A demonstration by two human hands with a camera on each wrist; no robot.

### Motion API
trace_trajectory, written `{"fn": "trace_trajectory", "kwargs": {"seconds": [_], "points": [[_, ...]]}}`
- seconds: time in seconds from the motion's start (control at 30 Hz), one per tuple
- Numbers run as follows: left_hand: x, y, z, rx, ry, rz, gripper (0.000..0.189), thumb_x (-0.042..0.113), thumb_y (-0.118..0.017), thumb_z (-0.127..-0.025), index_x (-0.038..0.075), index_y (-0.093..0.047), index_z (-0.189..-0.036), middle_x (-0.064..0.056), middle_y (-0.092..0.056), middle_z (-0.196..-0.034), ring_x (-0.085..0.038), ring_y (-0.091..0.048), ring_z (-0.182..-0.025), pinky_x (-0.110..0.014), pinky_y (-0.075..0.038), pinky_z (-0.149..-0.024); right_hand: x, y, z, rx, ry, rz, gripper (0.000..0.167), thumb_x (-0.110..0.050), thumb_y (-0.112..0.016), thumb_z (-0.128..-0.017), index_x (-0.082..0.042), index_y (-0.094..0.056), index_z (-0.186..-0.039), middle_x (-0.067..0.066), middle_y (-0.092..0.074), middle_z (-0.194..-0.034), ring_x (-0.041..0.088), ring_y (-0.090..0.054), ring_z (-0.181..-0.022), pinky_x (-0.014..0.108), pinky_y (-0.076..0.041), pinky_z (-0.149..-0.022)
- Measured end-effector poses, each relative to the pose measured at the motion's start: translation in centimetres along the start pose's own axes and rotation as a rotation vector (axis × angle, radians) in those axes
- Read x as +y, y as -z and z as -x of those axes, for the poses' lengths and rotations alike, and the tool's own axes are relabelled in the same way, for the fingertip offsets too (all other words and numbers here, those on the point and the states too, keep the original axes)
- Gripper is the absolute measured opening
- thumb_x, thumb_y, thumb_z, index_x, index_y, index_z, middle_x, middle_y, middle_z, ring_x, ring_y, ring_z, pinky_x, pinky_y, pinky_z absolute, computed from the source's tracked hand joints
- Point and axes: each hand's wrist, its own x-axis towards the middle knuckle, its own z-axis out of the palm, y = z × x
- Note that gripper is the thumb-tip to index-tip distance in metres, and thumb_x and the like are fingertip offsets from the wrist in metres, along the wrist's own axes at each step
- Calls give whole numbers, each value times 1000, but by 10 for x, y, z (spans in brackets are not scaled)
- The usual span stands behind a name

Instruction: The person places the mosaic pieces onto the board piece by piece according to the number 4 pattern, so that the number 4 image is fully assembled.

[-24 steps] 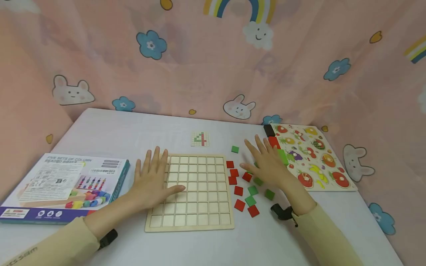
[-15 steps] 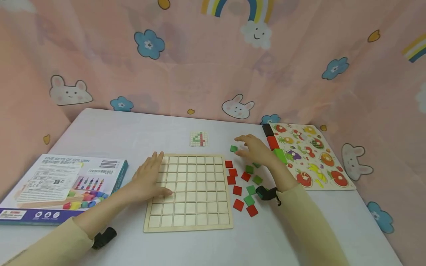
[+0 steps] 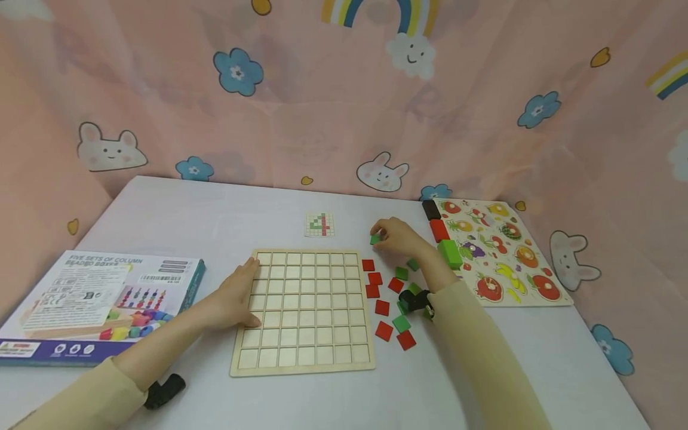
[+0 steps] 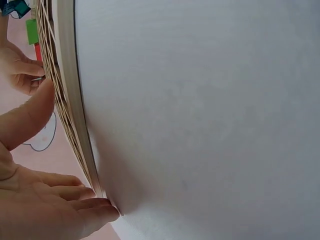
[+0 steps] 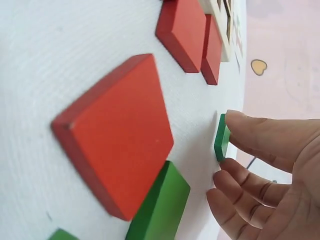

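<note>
My left hand (image 3: 231,298) lies along the left side of a wooden grid board (image 3: 306,309). Its fingers (image 4: 95,210) are extended at the board's edge, and the thumb (image 4: 35,112) reaches over the grid. Beyond the board's upper right corner, my right hand (image 3: 400,237) pinches a small green square tile (image 5: 221,137) between thumb and fingertips, low at the white tabletop. Red tiles (image 5: 120,135) and other green tiles (image 3: 401,323) lie scattered right of the board, some partly hidden under the right wrist. The grid's cells hold no tiles.
A small pattern card (image 3: 319,225) with a green and red design lies behind the board. A fruit picture board (image 3: 500,251) is at right, with black, red and green blocks (image 3: 450,254) along its left edge. A boxed bead set (image 3: 102,304) lies at left.
My right hand has moved left from above the tiles to the far green tile, its spread fingers closing on it. My left hand has drawn back leftward to the board's edge.
</note>
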Motion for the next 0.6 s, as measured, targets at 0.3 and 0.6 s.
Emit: {"fn": "trace_trajectory", "kwargs": {"seconds": [0.3, 0.6], "points": [[1, 2, 5, -62, 27, 25, 107, -12, -76, -67, -16, -10, -152, -35, 5, -161, -59, 5, -146, -69, -3, -118, 4, -2, 1, 6, -6, 34, 22, -14, -71, -89, -3, -61, -105, 14, -62, -102, 25, -55, -95, 37, -49, -87], [0, 4, 6, -48, 18, -27, 108, -8, -78, -65, -16, -14, -151, -36, 0, -161, -59, -2, -147, -68, -8, -118, 1, -2, 4, 70, -6, -7, 17, -14, -77, -84, -7, -63, -90, 9, -60, -90, 23, -52, -87, 29, -44, -72]]}}
